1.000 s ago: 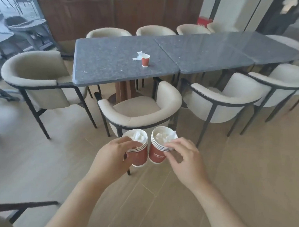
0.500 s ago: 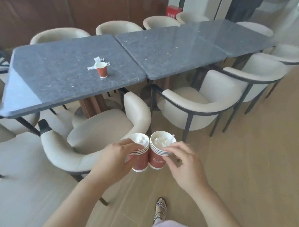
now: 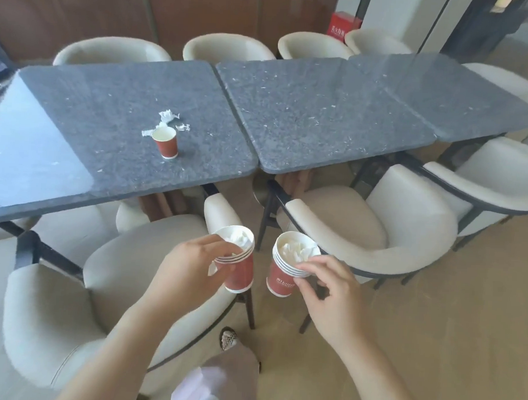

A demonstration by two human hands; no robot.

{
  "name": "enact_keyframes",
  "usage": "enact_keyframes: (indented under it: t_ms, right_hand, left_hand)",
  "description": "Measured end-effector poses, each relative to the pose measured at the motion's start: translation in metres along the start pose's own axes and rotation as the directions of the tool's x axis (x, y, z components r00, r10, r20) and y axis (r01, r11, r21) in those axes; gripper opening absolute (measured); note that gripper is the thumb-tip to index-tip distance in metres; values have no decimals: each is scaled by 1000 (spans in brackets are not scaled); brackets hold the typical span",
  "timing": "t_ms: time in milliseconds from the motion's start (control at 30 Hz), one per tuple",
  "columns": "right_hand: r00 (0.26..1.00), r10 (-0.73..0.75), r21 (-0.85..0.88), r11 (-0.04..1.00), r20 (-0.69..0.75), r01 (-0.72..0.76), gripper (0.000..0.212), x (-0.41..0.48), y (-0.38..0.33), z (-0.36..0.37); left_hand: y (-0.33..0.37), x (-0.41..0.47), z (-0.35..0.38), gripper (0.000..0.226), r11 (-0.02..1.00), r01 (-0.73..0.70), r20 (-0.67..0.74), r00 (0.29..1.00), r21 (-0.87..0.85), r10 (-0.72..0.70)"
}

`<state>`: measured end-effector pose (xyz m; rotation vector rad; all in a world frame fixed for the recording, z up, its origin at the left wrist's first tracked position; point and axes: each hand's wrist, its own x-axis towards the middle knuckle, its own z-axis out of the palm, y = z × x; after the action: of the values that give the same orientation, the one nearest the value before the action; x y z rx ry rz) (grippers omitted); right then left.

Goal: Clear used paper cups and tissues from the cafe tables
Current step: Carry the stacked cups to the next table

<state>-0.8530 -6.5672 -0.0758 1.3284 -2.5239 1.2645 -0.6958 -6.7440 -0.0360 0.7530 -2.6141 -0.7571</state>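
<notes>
My left hand (image 3: 190,269) grips a stack of red paper cups (image 3: 240,273) with crumpled tissue in the top one. My right hand (image 3: 328,290) pinches the rim of a second stack of red cups (image 3: 280,280), also stuffed with tissue. Both stacks hang over the floor between two chairs, a small gap apart. A single red paper cup (image 3: 166,142) stands upright on the left grey stone table (image 3: 77,149). Crumpled tissues (image 3: 169,117) lie just behind and beside it.
Cream armchairs ring the tables; one (image 3: 108,277) stands right in front of me on the left, another (image 3: 385,223) to the right. Two more grey tabletops (image 3: 321,111) continue rightward. Wooden floor (image 3: 447,328) lies open to the right. A red box (image 3: 344,26) sits by the far wall.
I have come closer to the tables and look down on them more steeply. The two cup stacks, touching before, have moved slightly apart.
</notes>
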Motion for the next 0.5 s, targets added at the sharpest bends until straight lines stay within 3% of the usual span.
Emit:
enact_keyframes:
  t_ms: [233,500]
  right_hand:
    - [978,-127,56,991,168,119,23,124,24,53]
    - [947,-271,114,960,174,254,24,241,29,111]
  left_hand:
    - [-45,92,0,29,992,127,-68,990,11,-126]
    - [-86,163,-26,25,966,254,-154,957,43,-245]
